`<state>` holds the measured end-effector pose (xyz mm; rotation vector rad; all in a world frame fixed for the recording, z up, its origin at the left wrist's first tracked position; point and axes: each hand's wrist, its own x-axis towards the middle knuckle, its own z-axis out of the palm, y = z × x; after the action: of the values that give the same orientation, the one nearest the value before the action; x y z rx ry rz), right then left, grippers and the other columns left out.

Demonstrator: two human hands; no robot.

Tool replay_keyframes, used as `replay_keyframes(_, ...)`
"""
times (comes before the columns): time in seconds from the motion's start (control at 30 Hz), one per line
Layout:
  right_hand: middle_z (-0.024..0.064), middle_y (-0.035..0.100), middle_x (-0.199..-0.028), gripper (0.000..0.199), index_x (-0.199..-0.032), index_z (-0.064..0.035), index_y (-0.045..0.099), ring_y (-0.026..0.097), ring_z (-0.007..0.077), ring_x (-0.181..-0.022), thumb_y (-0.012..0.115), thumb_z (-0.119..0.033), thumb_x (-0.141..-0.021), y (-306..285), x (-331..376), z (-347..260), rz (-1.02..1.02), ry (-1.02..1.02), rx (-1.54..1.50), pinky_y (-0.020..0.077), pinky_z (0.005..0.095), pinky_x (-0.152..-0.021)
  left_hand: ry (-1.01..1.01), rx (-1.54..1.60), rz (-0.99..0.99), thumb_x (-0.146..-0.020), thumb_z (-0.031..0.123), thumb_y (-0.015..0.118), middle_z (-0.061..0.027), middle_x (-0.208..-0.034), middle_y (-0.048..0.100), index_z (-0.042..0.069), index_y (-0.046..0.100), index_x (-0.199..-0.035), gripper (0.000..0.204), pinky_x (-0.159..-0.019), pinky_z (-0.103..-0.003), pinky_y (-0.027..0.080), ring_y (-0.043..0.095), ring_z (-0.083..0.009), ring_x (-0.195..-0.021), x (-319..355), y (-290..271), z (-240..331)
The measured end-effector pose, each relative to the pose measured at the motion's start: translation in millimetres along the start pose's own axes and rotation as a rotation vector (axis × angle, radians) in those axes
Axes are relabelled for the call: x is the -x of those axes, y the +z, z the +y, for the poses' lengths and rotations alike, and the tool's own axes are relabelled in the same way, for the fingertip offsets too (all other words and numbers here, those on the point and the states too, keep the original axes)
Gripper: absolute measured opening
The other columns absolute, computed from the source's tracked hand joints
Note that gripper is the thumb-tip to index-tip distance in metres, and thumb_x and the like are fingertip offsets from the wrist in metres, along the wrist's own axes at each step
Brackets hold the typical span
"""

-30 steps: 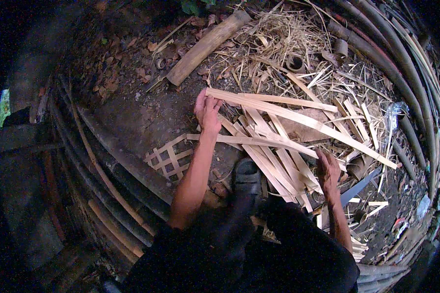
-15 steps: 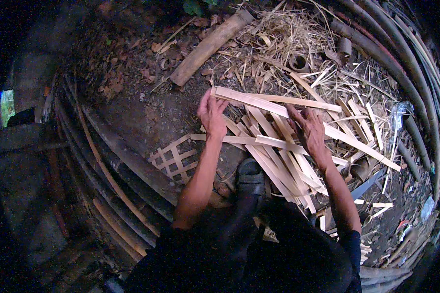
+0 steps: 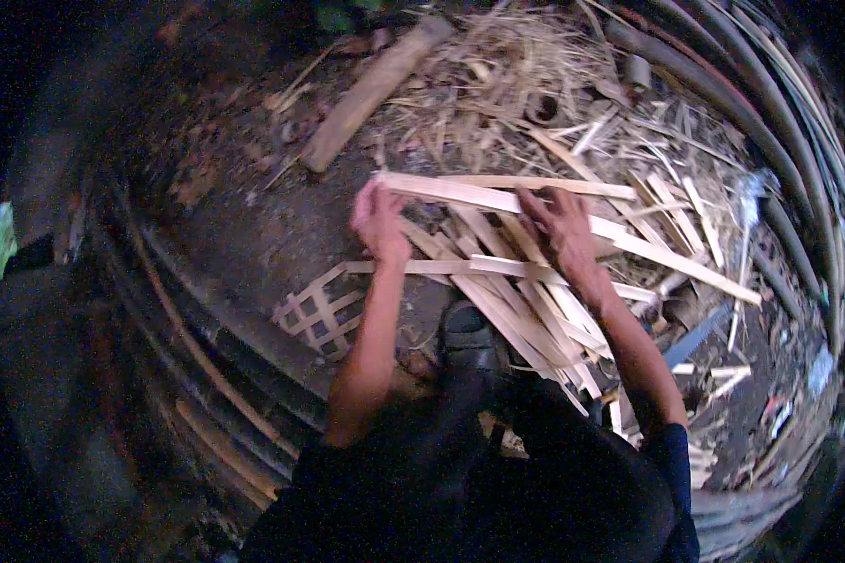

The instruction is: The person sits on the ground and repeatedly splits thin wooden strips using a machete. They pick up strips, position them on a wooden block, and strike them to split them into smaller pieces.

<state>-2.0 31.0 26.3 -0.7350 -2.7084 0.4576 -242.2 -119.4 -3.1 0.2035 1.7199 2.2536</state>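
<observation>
My left hand (image 3: 382, 227) is closed round the left end of a small bundle of long pale bamboo strips (image 3: 455, 193); motion blurs its fingers. The bundle slants down to the right across a loose pile. Partway along it, my right hand (image 3: 570, 239) grips from above, its fingers bent and slightly apart over the strips. Under both hands lies a heap of similar split strips (image 3: 507, 324), crossing at many angles. One end of a strip near my left forearm joins a small woven lattice (image 3: 321, 314) on the ground.
A short log (image 3: 376, 94) lies beyond my left hand, beside scattered straw (image 3: 498, 80). A blue-grey blade (image 3: 698, 338) rests right of the pile. Long poles (image 3: 221, 347) run along the left, more poles (image 3: 714, 84) at the far right. My dark shoe (image 3: 467, 328) stands by the heap.
The whole view has shifted slightly, so most things sit further left. Both hands stay on the bundle; the right hand's fingers look somewhat more spread.
</observation>
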Motion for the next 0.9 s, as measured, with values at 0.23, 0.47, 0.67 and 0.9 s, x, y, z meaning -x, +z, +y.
replay_keyframes(0.23,0.0127,0.05,-0.096,0.051,-0.139,-0.0222,0.038,0.051,0.0286,-0.092,0.043,-0.014,-0.088,15,11,5,-0.058,-0.015,0.093,0.0369,0.0402,-0.081,-0.077,-0.042,-0.027,-0.09,0.01,0.057,-0.0126,-0.104,0.059,0.0,0.051,-0.115,0.028,-0.077,-0.032,0.053,0.059,-0.0188,-0.087,5,1,0)
replay_keyframes(0.47,0.0122,0.05,-0.099,0.042,-0.132,-0.0228,0.043,0.05,0.0267,-0.098,0.043,-0.019,-0.09,6,14,-15,0.081,-0.058,0.111,0.0375,0.041,-0.084,0.276,-0.574,0.049,-0.092,0.011,0.054,-0.0138,-0.112,0.057,-0.004,0.046,-0.123,0.036,-0.091,-0.034,0.044,0.055,-0.0236,-0.103,10,31,47)
replay_keyframes(0.67,0.017,0.051,-0.125,0.048,-0.133,-0.0225,0.045,0.047,0.0295,-0.118,0.047,-0.015,-0.086,-25,5,-49,-0.015,-0.187,0.35,0.0354,0.0455,-0.098,0.556,-0.797,-1.27,-0.083,0.022,0.065,-0.0166,-0.116,0.057,0.002,0.053,-0.123,0.047,-0.094,-0.036,0.042,0.055,-0.0269,-0.106,72,171,137)
replay_keyframes(0.9,0.0072,0.055,-0.126,0.034,-0.126,-0.0134,0.051,0.048,0.0224,-0.119,0.04,-0.023,-0.096,-55,-15,-80,-0.176,0.093,-0.113,0.0356,0.0375,-0.104,0.554,-1.411,-1.913,-0.082,0.036,0.065,-0.0232,-0.105,0.061,-0.003,0.055,-0.112,0.05,-0.083,-0.041,0.046,0.059,-0.0334,-0.094,119,242,135)
